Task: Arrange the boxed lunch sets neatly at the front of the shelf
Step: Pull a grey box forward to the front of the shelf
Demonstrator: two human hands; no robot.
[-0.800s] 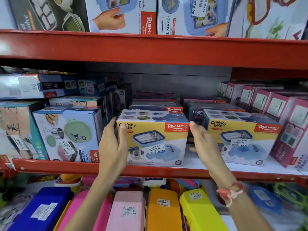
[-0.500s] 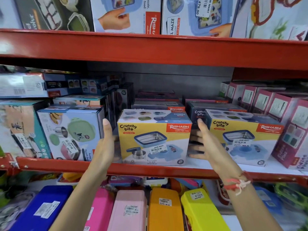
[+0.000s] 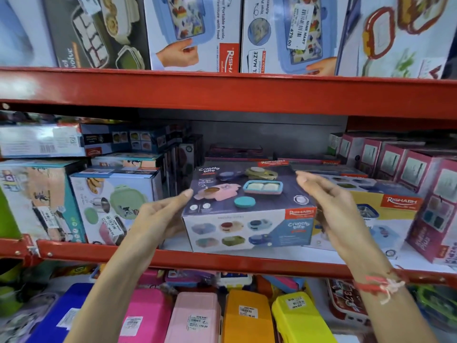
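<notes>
Your left hand (image 3: 160, 216) is hiding the left side of the boxed lunch set (image 3: 247, 219). Your right hand (image 3: 331, 209) is covering its right side and part of the yellow box (image 3: 395, 214) beside it. Both hands are pressing flat, fingers nearly straight, with the set squeezed between them at the front of the red shelf (image 3: 222, 263). Blur is making it unclear whether its base is touching. Compared with half a second ago, its yellow face is no longer showing; a dark face is pointing up.

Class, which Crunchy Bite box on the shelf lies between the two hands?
The dark-topped box; the yellow-fronted box stands to its right.
</notes>
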